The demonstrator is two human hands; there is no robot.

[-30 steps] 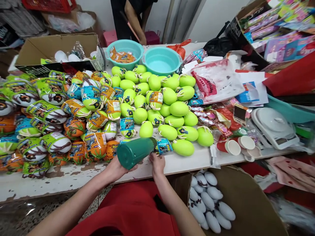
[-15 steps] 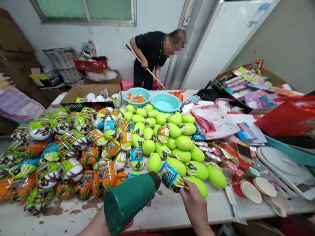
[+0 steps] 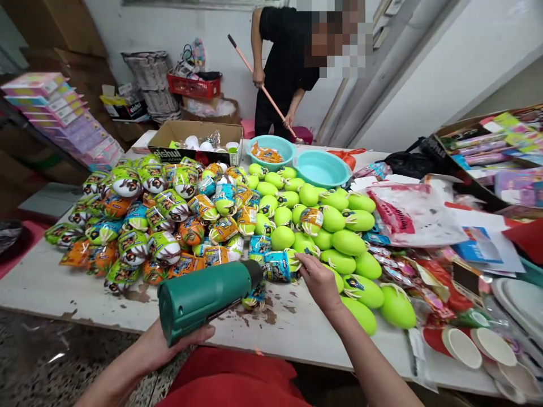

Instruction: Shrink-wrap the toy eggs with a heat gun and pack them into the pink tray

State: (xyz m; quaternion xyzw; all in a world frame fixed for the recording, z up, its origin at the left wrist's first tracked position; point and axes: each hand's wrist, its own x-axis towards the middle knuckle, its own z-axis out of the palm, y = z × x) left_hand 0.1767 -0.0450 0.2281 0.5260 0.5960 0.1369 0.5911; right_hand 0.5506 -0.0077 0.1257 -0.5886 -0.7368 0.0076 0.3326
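Observation:
My left hand point(image 3: 180, 339) is wrapped round a green heat gun point(image 3: 203, 297), its dark nozzle pointing right. Just beyond the nozzle, my right hand point(image 3: 318, 277) pinches the green end of a plastic egg point(image 3: 278, 267) in a blue printed sleeve. Another blue-sleeved egg point(image 3: 254, 298) lies on the table below the nozzle, partly hidden by the heat gun. Bare lime-green eggs point(image 3: 348, 243) with pale strands spread out behind and right of my right hand. To the left is a heap of sleeved eggs point(image 3: 169, 206) in green, orange and blue.
Two turquoise basins point(image 3: 322, 169) stand at the back, one holding orange sleeves point(image 3: 266, 152). Beside them is a cardboard box point(image 3: 195, 133) with white pieces. Paper cups point(image 3: 462, 347) and plastic bags point(image 3: 416, 212) lie right. Behind the table, a person point(image 3: 284, 62) holds a long stick.
The view has shifted and tilted down. My right hand now reaches farther over the table, and a blue-sleeved egg now shows beneath the nozzle. My left hand still holds the heat gun.

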